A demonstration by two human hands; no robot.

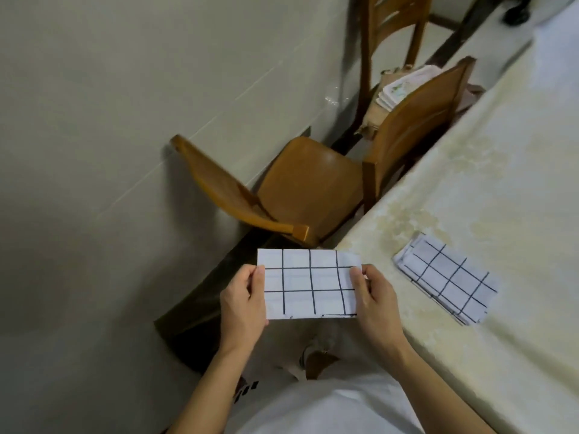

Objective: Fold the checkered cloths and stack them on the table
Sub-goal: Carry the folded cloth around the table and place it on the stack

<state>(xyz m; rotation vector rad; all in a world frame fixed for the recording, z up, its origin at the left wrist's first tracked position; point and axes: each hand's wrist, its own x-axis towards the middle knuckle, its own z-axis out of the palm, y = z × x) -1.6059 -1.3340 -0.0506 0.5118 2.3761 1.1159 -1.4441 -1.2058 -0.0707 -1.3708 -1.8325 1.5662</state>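
Folded checkered cloth held flat, side edges pinched between fingers, both hands

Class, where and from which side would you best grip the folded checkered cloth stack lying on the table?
Judging by its flat pose, pinch the folded checkered cloth stack at its layered edge nearest the table's rim, coming from the person's side.

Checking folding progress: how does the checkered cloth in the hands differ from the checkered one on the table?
The white black-grid cloth in the hands is held in the air, pinched by the left hand and right hand; the folded checkered cloth on the table lies flat and untouched, turned diagonally. Both show the same pattern.
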